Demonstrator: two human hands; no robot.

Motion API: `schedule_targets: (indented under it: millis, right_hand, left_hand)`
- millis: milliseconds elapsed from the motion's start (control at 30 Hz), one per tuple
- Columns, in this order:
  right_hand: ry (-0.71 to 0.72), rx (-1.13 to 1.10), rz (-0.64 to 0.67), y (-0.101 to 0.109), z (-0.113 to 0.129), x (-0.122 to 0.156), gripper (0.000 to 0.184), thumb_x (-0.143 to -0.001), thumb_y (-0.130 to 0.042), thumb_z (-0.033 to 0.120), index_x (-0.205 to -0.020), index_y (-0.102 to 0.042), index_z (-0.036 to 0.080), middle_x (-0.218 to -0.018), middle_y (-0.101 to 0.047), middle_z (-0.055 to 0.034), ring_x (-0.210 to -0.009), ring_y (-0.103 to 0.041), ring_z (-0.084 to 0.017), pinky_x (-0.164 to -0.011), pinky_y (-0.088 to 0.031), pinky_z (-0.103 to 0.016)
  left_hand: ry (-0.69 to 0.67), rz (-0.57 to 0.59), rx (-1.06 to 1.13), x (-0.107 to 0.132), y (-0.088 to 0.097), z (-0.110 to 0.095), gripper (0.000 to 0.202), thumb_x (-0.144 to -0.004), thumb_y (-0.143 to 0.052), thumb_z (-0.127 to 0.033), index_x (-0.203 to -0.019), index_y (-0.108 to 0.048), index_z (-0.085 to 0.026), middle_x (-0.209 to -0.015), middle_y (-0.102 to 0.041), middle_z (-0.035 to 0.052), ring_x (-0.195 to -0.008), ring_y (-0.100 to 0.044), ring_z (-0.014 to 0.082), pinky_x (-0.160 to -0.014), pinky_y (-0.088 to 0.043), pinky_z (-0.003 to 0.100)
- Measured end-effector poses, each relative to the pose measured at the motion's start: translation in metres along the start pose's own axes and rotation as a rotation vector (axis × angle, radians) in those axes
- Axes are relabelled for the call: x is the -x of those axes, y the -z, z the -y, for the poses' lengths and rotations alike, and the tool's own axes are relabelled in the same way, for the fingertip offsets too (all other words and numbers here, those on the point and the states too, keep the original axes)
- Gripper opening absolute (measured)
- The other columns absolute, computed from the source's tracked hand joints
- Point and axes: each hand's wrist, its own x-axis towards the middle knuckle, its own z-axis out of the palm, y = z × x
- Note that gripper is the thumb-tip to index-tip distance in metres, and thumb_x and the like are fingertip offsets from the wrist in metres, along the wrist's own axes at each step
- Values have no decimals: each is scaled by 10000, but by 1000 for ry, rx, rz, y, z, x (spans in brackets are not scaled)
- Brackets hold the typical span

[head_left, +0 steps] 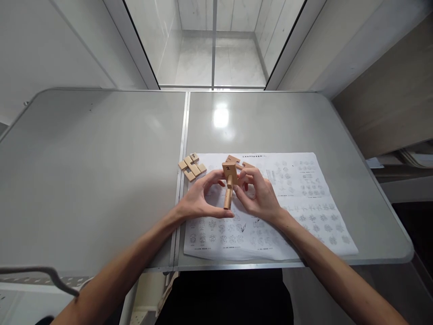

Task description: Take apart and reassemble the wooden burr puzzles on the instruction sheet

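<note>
Between my two hands, above the printed sheet (324, 198), is a notched wooden puzzle piece (229, 174) marked "2". Thumb and forefinger of my left hand (203, 198) span it from end to end, with the thumb at its near end. My right hand (259, 192) pinches it from the right side. Just beyond the hands, partly hidden by them, more wooden puzzle pieces (232, 159) lie on the sheet. To the left, a group of interlocking wooden pieces (191, 167) marked "3" lies across the sheet's corner.
A grey folding table (101, 180) with a metal seam (182, 135) carries everything. The sheet bears rows of small assembly drawings. Behind the table stands a glass door (233, 49). A wooden shelf (402, 171) with papers is at the right. A grey cable (43, 271) runs at lower left.
</note>
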Motion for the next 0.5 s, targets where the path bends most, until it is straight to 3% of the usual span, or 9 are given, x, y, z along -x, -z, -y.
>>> schedule_targets:
  millis: [500]
  right_hand:
    - [-58,-6,-6,-2,5,0,244,-999,-629,200,-1118,-435,290,-732,-621,63,-571,-631,-150,-506,-480,-244]
  left_hand:
    - [2,-11,8,-1,-1,-2,893,-672,-1023,-439,-1466,-647,-279,-1513,-637,149,-1399,-601,381,-1170,-487,553]
